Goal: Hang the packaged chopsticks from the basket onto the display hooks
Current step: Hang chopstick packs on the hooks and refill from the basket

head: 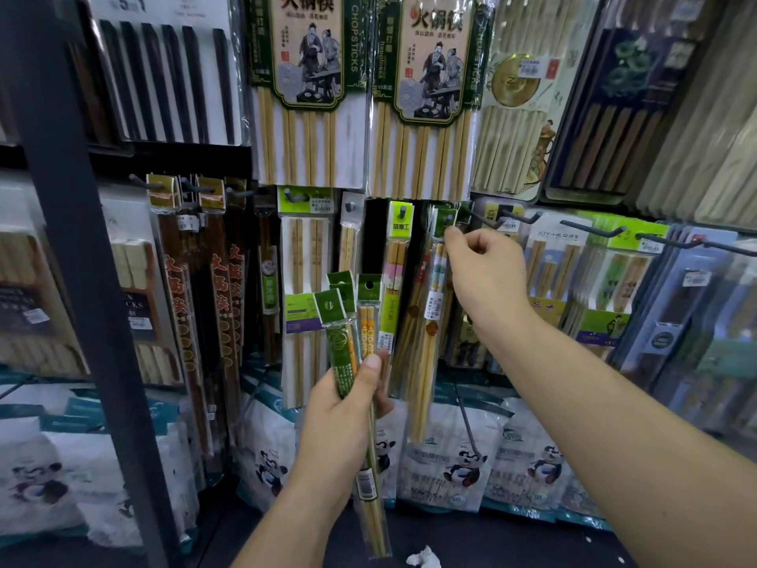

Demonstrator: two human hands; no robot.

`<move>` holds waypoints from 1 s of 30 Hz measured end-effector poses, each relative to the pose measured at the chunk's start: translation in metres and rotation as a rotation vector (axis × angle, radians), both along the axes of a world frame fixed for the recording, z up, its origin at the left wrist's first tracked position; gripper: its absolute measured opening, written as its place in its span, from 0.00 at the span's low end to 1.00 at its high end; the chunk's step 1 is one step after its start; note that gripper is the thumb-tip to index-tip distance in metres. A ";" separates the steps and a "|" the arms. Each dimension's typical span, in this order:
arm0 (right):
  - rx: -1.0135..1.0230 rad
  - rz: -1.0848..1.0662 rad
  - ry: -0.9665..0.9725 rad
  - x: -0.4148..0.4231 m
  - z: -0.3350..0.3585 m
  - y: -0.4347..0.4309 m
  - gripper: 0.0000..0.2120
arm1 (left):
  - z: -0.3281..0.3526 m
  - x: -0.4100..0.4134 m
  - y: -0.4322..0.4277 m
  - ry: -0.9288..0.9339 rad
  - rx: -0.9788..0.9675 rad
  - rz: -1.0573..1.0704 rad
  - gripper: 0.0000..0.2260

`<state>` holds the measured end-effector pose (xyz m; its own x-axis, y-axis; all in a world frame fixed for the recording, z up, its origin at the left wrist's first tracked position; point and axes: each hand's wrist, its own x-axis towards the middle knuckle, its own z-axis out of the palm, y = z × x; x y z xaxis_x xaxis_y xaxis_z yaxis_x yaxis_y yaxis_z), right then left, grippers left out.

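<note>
A person restocks a shop's chopstick wall. The left hand (348,407) is closed around a fan of slim packaged chopsticks (352,342), held upright with their green header cards (329,306) and punched holes at the top, apparently so the next pack can be taken off and threaded. The right hand (483,272) reaches up to a display hook (483,218), fingertips (452,235) pinched on the green top edge of a hanging pack (435,289) at the peg; whether that pack is fully seated cannot be told. The basket is out of view. Packs of bamboo and dark-wood chopsticks crowd the pegboard on every side, with large ten-pair sets (311,88) above and panda-printed bags (450,457) stacked along the bottom shelf. A dark metal upright (69,239) frames the left edge, and a crumpled white scrap (424,558) lies on the dark floor below.
</note>
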<state>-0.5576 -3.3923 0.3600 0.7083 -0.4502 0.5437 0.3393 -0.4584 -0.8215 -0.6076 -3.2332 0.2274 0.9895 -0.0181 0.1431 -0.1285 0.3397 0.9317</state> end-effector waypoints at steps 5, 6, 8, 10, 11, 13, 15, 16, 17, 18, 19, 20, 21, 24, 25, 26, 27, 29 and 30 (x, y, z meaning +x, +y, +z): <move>0.005 -0.052 0.063 -0.021 -0.020 0.007 0.19 | 0.002 0.000 -0.002 -0.021 -0.066 -0.024 0.10; -0.004 -0.026 0.075 -0.026 -0.026 0.011 0.19 | 0.003 -0.001 -0.003 -0.027 -0.077 -0.038 0.09; -0.021 0.129 0.099 -0.037 -0.034 0.020 0.18 | 0.006 -0.003 -0.005 -0.030 -0.074 -0.068 0.07; -0.109 0.282 0.115 -0.045 -0.040 0.028 0.15 | 0.006 -0.005 -0.007 -0.037 -0.052 -0.103 0.07; -0.173 0.317 0.113 -0.047 -0.042 0.031 0.15 | 0.006 -0.006 -0.008 -0.039 -0.048 -0.111 0.07; -0.253 0.325 0.103 -0.049 -0.043 0.033 0.15 | 0.005 -0.007 -0.008 -0.035 -0.058 -0.114 0.05; -0.258 0.325 0.102 -0.048 -0.040 0.032 0.15 | 0.006 -0.007 -0.008 -0.031 -0.076 -0.117 0.08; -0.240 0.322 0.096 -0.048 -0.038 0.031 0.16 | 0.006 -0.006 -0.008 -0.026 -0.093 -0.118 0.09; -0.204 0.309 0.083 -0.047 -0.034 0.028 0.16 | 0.007 -0.005 -0.007 -0.015 -0.115 -0.115 0.09; -0.155 0.284 0.065 -0.046 -0.028 0.025 0.16 | 0.007 -0.004 -0.006 -0.008 -0.127 -0.109 0.10; -0.103 0.251 0.045 -0.043 -0.021 0.022 0.16 | 0.006 -0.004 -0.005 -0.005 -0.123 -0.098 0.11; -0.063 0.217 0.026 -0.040 -0.013 0.018 0.16 | 0.005 -0.003 -0.004 -0.007 -0.104 -0.083 0.11; -0.044 0.188 0.012 -0.037 -0.005 0.015 0.16 | 0.005 -0.002 -0.004 -0.006 -0.087 -0.070 0.10; -0.045 0.140 0.001 -0.026 0.010 0.011 0.17 | 0.004 -0.001 -0.003 0.001 -0.076 -0.050 0.08; -0.049 0.128 0.007 -0.023 0.011 0.010 0.16 | 0.004 -0.001 -0.003 -0.001 -0.065 -0.045 0.09; -0.059 0.113 0.016 -0.020 0.012 0.010 0.16 | 0.003 -0.001 -0.002 -0.007 -0.047 -0.042 0.08; -0.068 0.095 0.026 -0.018 0.013 0.010 0.17 | 0.003 -0.001 -0.002 -0.010 -0.030 -0.044 0.08; -0.055 0.077 0.038 -0.016 0.013 0.009 0.20 | 0.001 -0.001 -0.001 -0.007 -0.021 -0.052 0.08; -0.043 0.071 0.042 -0.016 0.012 0.009 0.21 | 0.001 0.000 0.000 -0.008 -0.019 -0.055 0.08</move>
